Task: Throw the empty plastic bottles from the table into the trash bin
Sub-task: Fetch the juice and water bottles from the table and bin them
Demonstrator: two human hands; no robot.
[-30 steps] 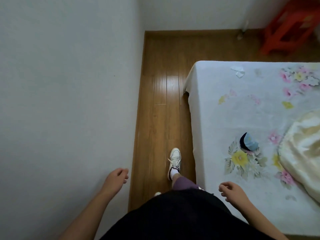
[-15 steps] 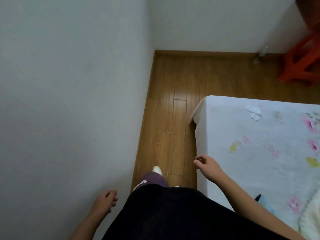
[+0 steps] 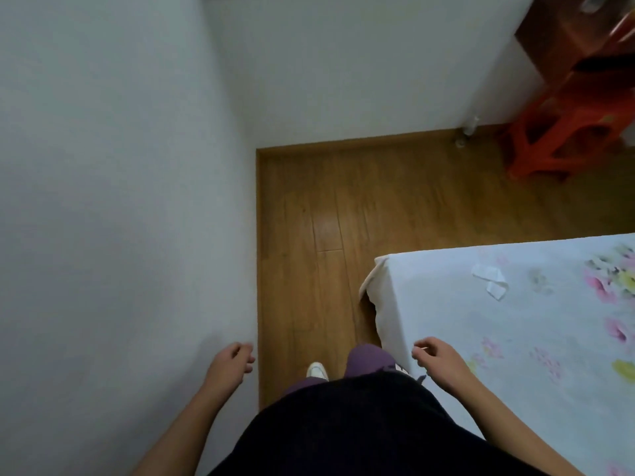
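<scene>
No trash bin is in view. At the top right corner a dark brown table [image 3: 549, 39] shows, with a pale blurred object [image 3: 591, 3] on it that I cannot identify. My left hand [image 3: 228, 365] hangs near the white wall, fingers loosely curled, holding nothing. My right hand [image 3: 438, 359] hovers over the near corner of the bed [image 3: 515, 338], also holding nothing, fingers loosely apart. Both hands are far from the table.
A narrow strip of wooden floor [image 3: 326, 218] runs between the left wall [image 3: 103, 201] and the flowered bed. A red plastic stool [image 3: 567, 132] stands at the far right. A small clear object [image 3: 469, 130] lies by the baseboard. A white paper scrap [image 3: 491, 281] lies on the bed.
I have walked forward along the bed; its far corner and the far wall are nearer. The camera has tilted up, showing the brown table. Both hands swing and hold nothing.
</scene>
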